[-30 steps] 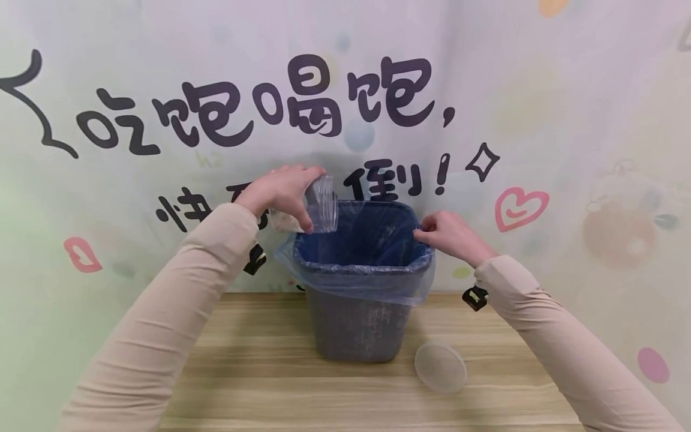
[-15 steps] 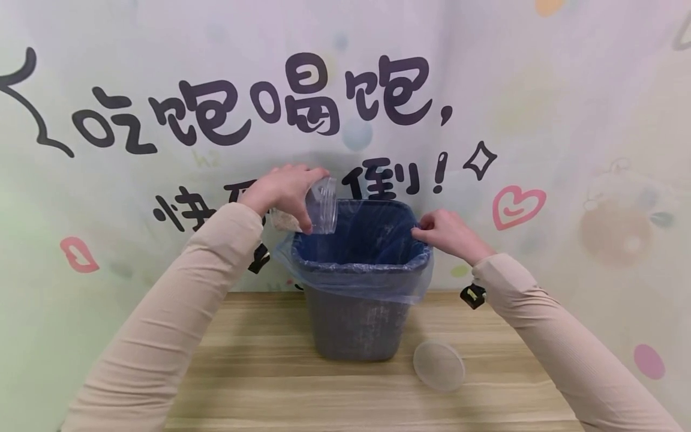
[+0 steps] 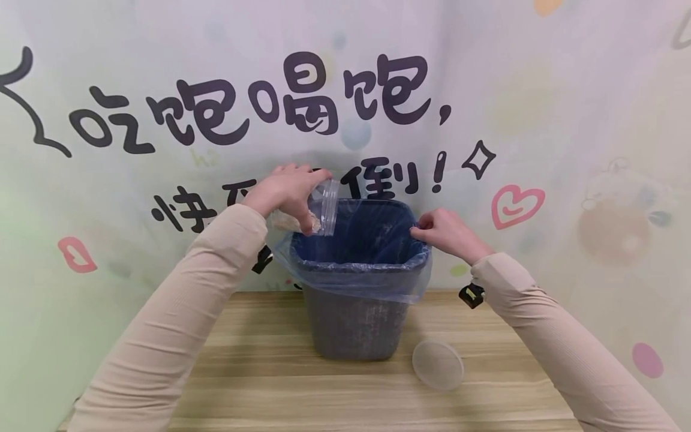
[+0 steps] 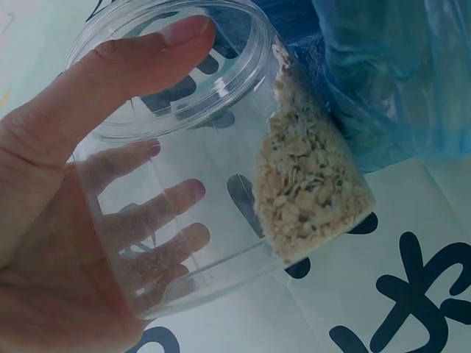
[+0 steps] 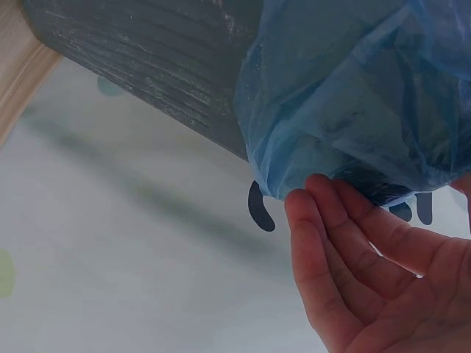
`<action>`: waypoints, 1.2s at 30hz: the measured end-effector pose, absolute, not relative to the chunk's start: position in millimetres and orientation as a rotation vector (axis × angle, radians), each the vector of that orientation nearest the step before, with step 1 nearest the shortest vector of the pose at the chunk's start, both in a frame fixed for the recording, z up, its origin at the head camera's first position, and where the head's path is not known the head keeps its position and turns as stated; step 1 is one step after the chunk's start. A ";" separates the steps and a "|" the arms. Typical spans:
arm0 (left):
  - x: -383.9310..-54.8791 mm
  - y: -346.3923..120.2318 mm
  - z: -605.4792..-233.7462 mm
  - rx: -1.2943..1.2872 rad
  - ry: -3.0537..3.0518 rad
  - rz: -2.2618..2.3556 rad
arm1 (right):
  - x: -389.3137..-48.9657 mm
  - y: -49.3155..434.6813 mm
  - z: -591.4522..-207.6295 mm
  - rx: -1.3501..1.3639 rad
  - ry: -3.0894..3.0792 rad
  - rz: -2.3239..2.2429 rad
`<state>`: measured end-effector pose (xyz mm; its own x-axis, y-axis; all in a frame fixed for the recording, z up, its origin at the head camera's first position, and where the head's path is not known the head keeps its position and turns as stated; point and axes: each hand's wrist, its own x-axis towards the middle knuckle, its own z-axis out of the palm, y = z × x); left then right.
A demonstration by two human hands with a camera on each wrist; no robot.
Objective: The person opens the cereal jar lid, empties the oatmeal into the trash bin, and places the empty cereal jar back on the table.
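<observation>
My left hand (image 3: 294, 195) grips a clear plastic jar (image 3: 327, 207), tipped on its side at the left rim of the bin. Rolled oats (image 4: 313, 187) lie along the lower side of the jar and reach up close to its mouth, as the left wrist view shows. The grey trash bin (image 3: 358, 330) stands upright, lined with a blue trash bag (image 3: 361, 282) folded over its rim. At the bin's right rim my right hand (image 3: 450, 235) pinches the edge, its fingers (image 5: 324, 220) against the outside of the bag and the thumb mostly out of frame in the right wrist view.
A round translucent lid (image 3: 438, 365) lies flat on the wood-grain table (image 3: 259, 384), to the right of the bin. Close behind the bin hangs a pale printed backdrop (image 3: 513, 108) with black lettering.
The jar has tipped slightly further, and oats have slid toward its mouth, now showing beside the left thumb. The right hand stays at the rim. The whole view has shifted slightly.
</observation>
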<state>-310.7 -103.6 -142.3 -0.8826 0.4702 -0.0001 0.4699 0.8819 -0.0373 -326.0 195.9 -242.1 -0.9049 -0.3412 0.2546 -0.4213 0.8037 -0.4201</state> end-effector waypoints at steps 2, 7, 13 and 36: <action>-310.8 -104.1 -142.8 -0.756 -3.037 0.043 | -326.1 195.7 -242.1 0.605 -2.821 0.718; -310.8 -102.6 -144.1 -0.754 -3.027 0.077 | -325.9 196.3 -242.3 0.604 -2.817 0.728; -311.2 -98.9 -145.2 -0.764 -3.017 0.162 | -325.7 196.2 -242.5 0.604 -2.816 0.716; -310.1 -95.2 -146.4 -0.736 -2.993 0.239 | -326.4 194.7 -241.6 0.588 -2.824 0.733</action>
<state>-310.1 -95.2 -146.4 -0.8853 0.4648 0.0119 0.4570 0.8747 -0.1613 -326.4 194.7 -241.6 -0.9089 -0.3318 0.2526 -0.4128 0.8021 -0.4315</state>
